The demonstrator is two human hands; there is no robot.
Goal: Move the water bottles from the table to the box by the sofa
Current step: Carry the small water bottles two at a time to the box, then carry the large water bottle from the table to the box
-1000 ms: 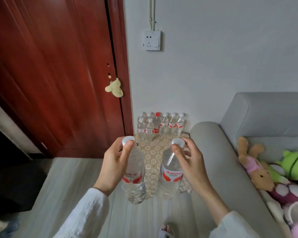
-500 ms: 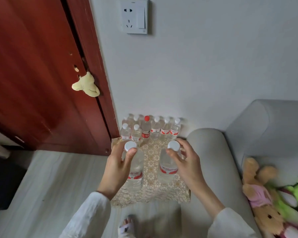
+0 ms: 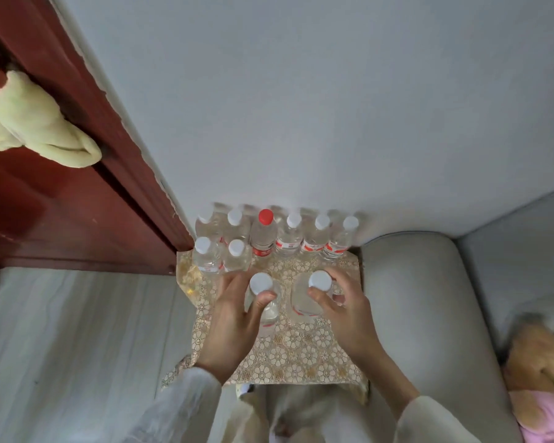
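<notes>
I look straight down on a box covered with a gold floral cloth (image 3: 301,353), wedged between the door frame and the sofa arm. My left hand (image 3: 234,318) grips the neck of a white-capped water bottle (image 3: 260,282). My right hand (image 3: 343,308) grips a second white-capped bottle (image 3: 320,280) beside it. Both bottles stand upright over the middle of the cloth; whether their bases touch it is hidden. Several more bottles (image 3: 288,235) stand in rows at the back against the wall, one with a red cap (image 3: 265,217).
A grey sofa arm (image 3: 422,314) borders the box on the right, with plush toys (image 3: 544,372) on the seat. A red wooden door (image 3: 45,203) with a pale cloth on its handle (image 3: 36,126) stands left. Light wood floor (image 3: 77,346) lies left of the box.
I have stepped closer and leaned over the box. Both hands have lowered their bottles toward the cloth, in front of the standing rows.
</notes>
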